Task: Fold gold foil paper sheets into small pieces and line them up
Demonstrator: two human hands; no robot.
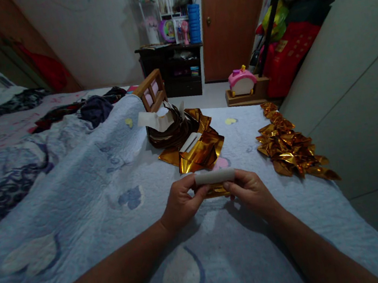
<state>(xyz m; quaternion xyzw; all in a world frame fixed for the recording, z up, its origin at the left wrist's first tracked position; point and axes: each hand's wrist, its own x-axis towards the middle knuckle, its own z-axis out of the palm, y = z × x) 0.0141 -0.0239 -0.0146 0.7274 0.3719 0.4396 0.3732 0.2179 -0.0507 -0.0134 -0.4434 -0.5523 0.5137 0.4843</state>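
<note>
In front of me, a sheet of gold foil paper point(215, 177) is rolled over, its white back facing up and a strip of gold showing below. My left hand point(183, 200) pinches its left end between thumb and fingers. The right end is gripped the same way by my right hand point(251, 191). Just beyond my hands lie loose gold foil sheets point(201, 151), some crumpled or bent. Against them sits a dark round bundle point(169, 133) with white paper sticking up. To the right, folded gold foil pieces point(290, 145) lie in a long heap.
A light blue quilted cover point(120, 251) with heart patterns lies under everything. Rumpled clothes point(71, 120) are on the left. A wooden rail point(150, 89) rises at the far edge. Beyond stand a black cabinet point(173, 73) and a pink toy case point(242, 82). A pale panel point(360, 96) borders the right.
</note>
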